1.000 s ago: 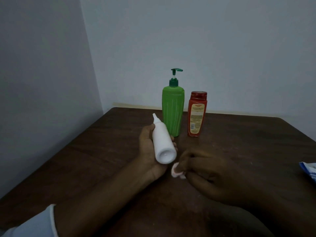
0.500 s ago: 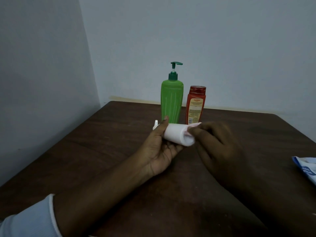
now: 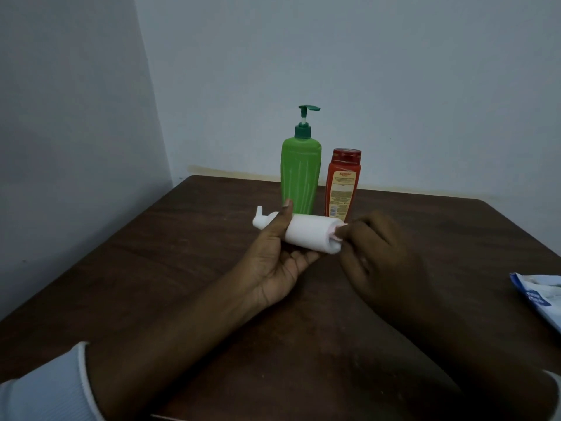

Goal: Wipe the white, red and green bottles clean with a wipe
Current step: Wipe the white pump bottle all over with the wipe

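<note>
A pale sleeve (image 3: 45, 390) covers the left forearm at the near left corner of the dark wooden table (image 3: 151, 268). The left hand (image 3: 273, 259) grips the white bottle (image 3: 306, 235) above the table's middle, thumb over the top and fingers underneath. The bottle lies sideways, smooth and unlabelled, with its nozzle pointing left and its flat base to the right.

Behind it, the green bottle (image 3: 300, 177) with a pump stands upright just beside the red bottle (image 3: 343, 183), which has a yellow label. Both are near the far edge.

The right hand (image 3: 376, 253) has its fingers curled, pressing what seems to be a small white wipe (image 3: 335, 238) against the bottle's base; it blends with the plastic.

Bare tabletop lies left of the hands and in front of them. A blue-and-white packet (image 3: 540, 299) sits at the right edge, partly cut off.
</note>
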Demonstrator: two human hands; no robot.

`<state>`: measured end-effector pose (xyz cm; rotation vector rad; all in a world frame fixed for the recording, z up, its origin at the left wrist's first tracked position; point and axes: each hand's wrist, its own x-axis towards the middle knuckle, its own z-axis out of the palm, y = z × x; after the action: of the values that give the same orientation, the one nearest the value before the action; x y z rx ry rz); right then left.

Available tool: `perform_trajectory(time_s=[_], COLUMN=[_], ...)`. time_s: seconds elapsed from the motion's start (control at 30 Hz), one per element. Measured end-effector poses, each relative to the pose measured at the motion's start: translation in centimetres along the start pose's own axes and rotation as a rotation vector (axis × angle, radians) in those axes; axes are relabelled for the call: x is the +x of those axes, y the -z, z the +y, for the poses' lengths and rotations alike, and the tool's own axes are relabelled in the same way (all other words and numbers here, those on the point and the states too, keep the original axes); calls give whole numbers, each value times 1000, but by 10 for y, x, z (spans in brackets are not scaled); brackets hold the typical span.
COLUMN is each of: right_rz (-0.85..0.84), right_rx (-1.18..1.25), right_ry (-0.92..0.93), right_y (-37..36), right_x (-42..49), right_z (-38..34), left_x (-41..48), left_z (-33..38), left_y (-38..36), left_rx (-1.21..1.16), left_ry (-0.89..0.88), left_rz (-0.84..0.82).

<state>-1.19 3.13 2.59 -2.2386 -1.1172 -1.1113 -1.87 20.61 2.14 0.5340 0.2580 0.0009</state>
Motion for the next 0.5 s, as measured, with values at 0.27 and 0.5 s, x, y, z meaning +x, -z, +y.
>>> perform_trajectory(time_s=[0.27, 0.5], right_rz=[-11, -192], right_rx=[96, 289], right_ry=[85, -30], right_y=[1, 6], right_x=[-5, -1], right_z=[3, 10], left_x=[3, 0], left_z=[0, -5], left_y=[4, 13], left_rx=[224, 644], left_ry=[-158, -252], left_rz=[-5, -134])
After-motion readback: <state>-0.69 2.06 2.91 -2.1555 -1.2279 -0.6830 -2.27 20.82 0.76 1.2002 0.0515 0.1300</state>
